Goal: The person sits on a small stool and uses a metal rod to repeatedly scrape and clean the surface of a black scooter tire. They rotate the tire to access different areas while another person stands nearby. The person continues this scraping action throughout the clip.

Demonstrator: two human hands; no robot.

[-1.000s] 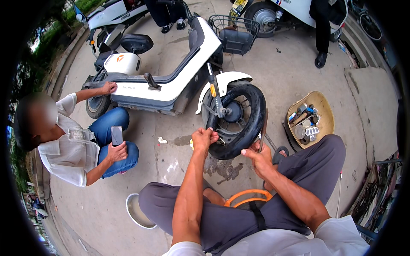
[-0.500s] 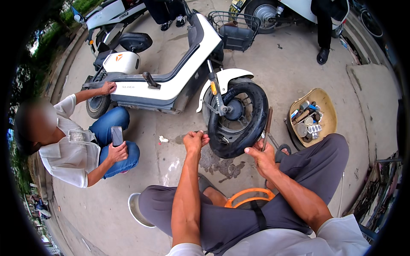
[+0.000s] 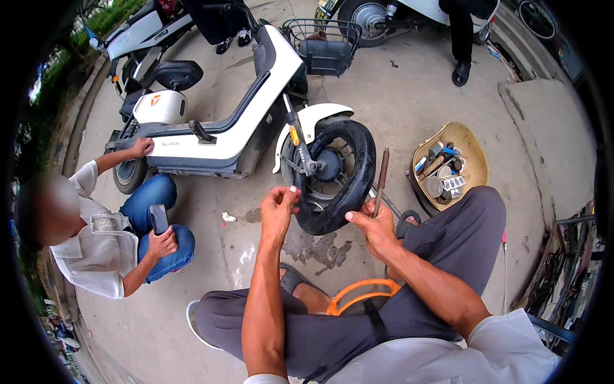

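The front wheel of a white scooter (image 3: pixel 220 141) stands before me, its black tyre (image 3: pixel 358 192) loose and bulging at the rim. At the tyre's lower left edge, my left hand (image 3: pixel 279 214) is closed with its thumb pressed against the fingers. Whatever it may pinch is hidden. On the opposite side, my right hand (image 3: pixel 378 233) grips a rusty brown metal bar (image 3: pixel 382 179), which points upward beside the tyre. The right thumb stretches toward the tyre's lower edge.
A cream-coloured tub (image 3: pixel 478 160) of tools and small parts stands at right. On the left a crouching person (image 3: pixel 96 217) holds a phone (image 3: pixel 158 219) and touches the scooter's rear. An orange ring-shaped object (image 3: pixel 345 296) lies between my legs. Other scooters and people's legs are behind.
The whole view has shifted, so the scene sits further left and higher. My left hand has come slightly closer to the wheel, its thumb now raised. The bar stands a little higher beside the tyre.
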